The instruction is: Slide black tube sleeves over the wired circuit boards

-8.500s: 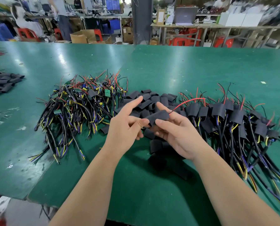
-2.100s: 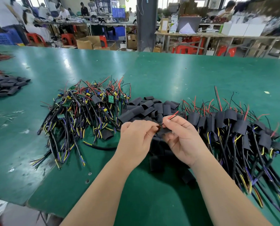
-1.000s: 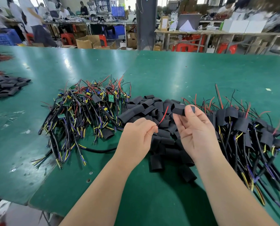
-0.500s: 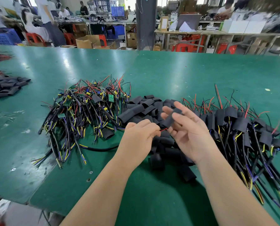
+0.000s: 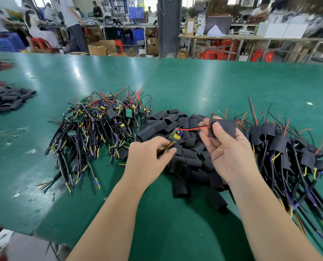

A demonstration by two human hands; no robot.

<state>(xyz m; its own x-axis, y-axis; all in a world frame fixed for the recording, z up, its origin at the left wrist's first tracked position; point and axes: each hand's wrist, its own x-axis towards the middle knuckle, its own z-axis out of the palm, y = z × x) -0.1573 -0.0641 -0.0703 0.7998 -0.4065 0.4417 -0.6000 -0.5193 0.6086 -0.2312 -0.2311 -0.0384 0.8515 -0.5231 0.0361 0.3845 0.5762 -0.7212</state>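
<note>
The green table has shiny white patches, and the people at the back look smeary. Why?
In the head view, light glares off the glossy table; the people far back are blurred and the edges bend from the wide lens, while the left hand and right hand look fairly sharp.

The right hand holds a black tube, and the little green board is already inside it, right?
Not quite. In the head view the right hand does hold the black tube, but the little green board is outside it, between the hands. Only its red wire runs into the tube. The left hand pinches its other wires.
</note>
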